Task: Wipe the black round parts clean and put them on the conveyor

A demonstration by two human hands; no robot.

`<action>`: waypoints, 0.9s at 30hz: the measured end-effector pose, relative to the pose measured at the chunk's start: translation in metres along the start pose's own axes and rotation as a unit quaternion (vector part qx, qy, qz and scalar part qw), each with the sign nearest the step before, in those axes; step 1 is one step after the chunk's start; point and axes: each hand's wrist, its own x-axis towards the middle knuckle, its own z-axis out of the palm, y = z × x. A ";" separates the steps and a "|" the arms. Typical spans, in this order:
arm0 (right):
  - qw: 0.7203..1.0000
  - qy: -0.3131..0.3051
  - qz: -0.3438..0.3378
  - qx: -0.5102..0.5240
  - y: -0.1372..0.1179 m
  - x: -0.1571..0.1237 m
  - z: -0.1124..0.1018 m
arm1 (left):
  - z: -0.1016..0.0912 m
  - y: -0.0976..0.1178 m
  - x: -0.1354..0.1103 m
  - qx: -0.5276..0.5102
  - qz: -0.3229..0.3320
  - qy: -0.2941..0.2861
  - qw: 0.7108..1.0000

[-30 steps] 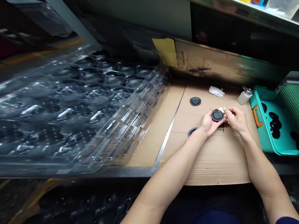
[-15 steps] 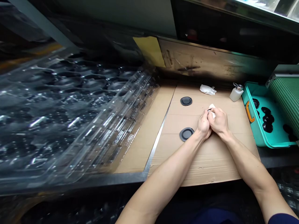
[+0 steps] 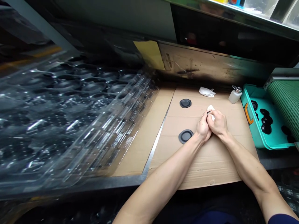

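- I see the left hand (image 3: 202, 129) and right hand (image 3: 218, 123) pressed close together, just above the middle of the cardboard sheet (image 3: 210, 165), with the forearms angled in from either side.
- The fingers (image 3: 213, 116) of the right hand are curled and closed around a white cloth (image 3: 211, 109). The left hand's fingers (image 3: 205, 118) are curled in against it from the other side, so both hands are closed, with no gap that I can see.
- A sliver of a dark object (image 3: 208, 112) shows at the cloth's edge. The hands hide most of it, so I cannot tell its full shape from here.
- The cloth looks soft and light, so it should bunch easily and offer a good pinch wherever it is free. I judge the exposed top fold the easiest place to take hold.
- Two flat dark discs (image 3: 185, 103) (image 3: 185, 136) lie apart on the cardboard. They look light and fairly stiff, and I would take them by the rim.
- Beyond them are a crumpled white wipe (image 3: 206, 92) and a small pump bottle (image 3: 235, 95).
- To the right, a teal tray (image 3: 253, 133) with an orange handle (image 3: 248, 113) holds more dark discs (image 3: 266, 122).
- Stacked clear plastic trays (image 3: 77, 109) cover the left of the bench (image 3: 273, 158).
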 end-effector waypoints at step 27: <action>0.999 -0.022 -0.014 0.023 0.007 0.002 -0.001 | -0.002 -0.003 0.001 0.018 0.001 0.003 1.000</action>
